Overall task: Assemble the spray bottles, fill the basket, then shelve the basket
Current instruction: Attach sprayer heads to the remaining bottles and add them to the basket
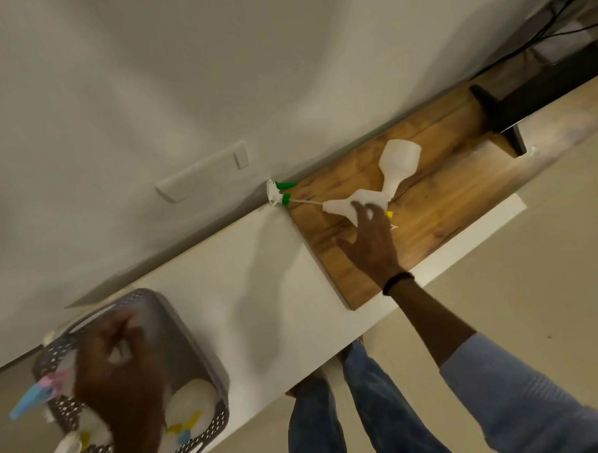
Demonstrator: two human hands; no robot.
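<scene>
A grey perforated basket (192,337) stands on the white shelf top (259,279) at the lower left, with several white spray bottles in it, their triggers blue, pink and yellow. My left hand (119,371) hovers over the basket, blurred; something white shows between its fingers. On the wooden board (437,199) lie two white bottles (399,160), one of them (344,203) under the fingertips of my right hand (370,243), whose thumb is spread apart. A green-tipped spray head (279,193) lies by the wall, its tube reaching that bottle's neck. A yellow piece (389,215) peeks out beside my fingers.
The wall (148,96) runs close behind the shelf top, with a white switch plate (202,172) on it. A black bracket (498,111) and cables sit at the far right end. My legs in jeans (333,413) stand in front of the shelf edge.
</scene>
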